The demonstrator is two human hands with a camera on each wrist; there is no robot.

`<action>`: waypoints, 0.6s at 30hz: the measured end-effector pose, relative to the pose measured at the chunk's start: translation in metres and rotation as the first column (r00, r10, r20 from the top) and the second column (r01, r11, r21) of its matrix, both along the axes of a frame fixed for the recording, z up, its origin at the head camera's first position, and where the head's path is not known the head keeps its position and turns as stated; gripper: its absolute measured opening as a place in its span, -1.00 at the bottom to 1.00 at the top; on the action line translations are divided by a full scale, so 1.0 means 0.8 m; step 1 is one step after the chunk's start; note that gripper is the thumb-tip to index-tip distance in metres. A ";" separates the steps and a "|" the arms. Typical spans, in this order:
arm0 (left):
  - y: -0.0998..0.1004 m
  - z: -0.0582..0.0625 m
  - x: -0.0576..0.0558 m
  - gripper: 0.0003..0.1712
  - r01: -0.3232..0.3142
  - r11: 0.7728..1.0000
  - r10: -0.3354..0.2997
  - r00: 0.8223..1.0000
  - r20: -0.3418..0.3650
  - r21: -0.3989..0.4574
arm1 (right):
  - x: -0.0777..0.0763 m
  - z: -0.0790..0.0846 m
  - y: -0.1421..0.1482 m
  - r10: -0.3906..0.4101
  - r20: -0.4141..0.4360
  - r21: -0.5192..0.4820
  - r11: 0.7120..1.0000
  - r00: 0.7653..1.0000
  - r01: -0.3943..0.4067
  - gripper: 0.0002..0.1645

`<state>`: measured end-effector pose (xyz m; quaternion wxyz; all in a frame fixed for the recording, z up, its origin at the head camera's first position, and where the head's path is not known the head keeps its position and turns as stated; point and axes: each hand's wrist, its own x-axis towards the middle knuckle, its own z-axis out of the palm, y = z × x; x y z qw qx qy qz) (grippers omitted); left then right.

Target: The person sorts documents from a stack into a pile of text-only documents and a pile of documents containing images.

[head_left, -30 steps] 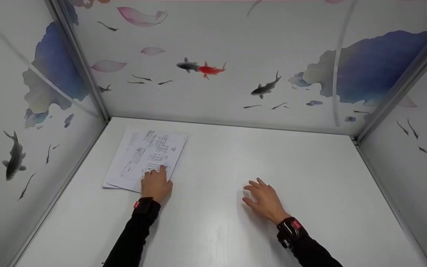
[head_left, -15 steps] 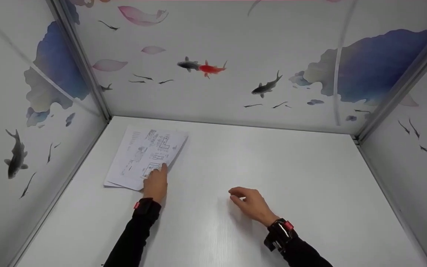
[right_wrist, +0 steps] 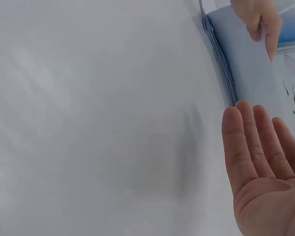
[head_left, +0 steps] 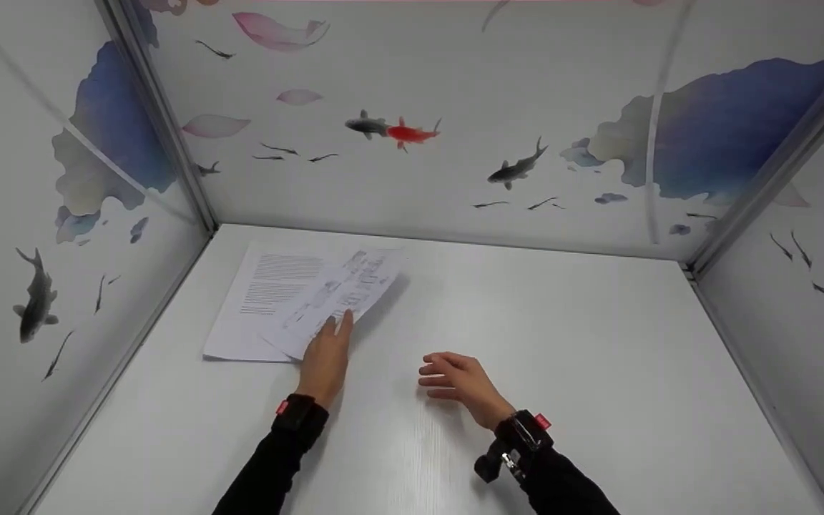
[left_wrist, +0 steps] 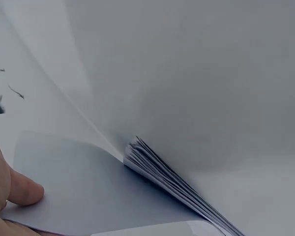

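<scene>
Printed sheet with line drawings (head_left: 347, 282) slanted over the right part of a stack of papers (head_left: 280, 282), which lay near the far left corner of the white surface (head_left: 562, 322). Lines of text covered the exposed page of the stack. Thumb and fingers of the left hand (head_left: 323, 365) pinched the sheet at its near right edge. In the left wrist view the paper curved between the thumb and the layered page edges (left_wrist: 162, 177); whether it was joined to them could not be told. Open, with its fingers extended, the right hand (head_left: 466, 386) hovered over the surface to the right of the sheet, apart from it. Black bands (head_left: 300, 422) circled both wrists over black sleeves (head_left: 258, 472). Behind the surface, the back wall (head_left: 455, 179) bore a red fish (head_left: 412, 134) touching a dark grey one.
</scene>
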<state>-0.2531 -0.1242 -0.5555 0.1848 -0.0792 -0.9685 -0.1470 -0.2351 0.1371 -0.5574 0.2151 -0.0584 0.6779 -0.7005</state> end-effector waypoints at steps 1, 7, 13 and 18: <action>0.004 0.000 0.002 -0.35 0.009 1.000 -0.009 1.000 -0.004 0.000 | -0.002 0.000 -0.002 -0.012 0.025 -0.028 1.000 1.000 0.013 -0.29; 0.032 0.000 0.011 -0.31 0.048 0.998 -0.048 0.999 -0.023 -0.028 | -0.014 0.005 -0.018 -0.095 0.160 -0.185 0.975 0.982 0.124 -0.19; 0.063 0.003 0.021 -0.28 0.105 0.992 -0.112 0.989 -0.101 -0.074 | -0.022 0.017 -0.036 -0.144 0.187 -0.263 0.946 0.972 0.191 -0.05; 0.088 0.001 0.031 -0.29 0.158 0.981 -0.173 0.975 -0.139 -0.115 | -0.023 0.024 -0.043 -0.166 0.147 -0.324 0.923 0.975 0.206 -0.10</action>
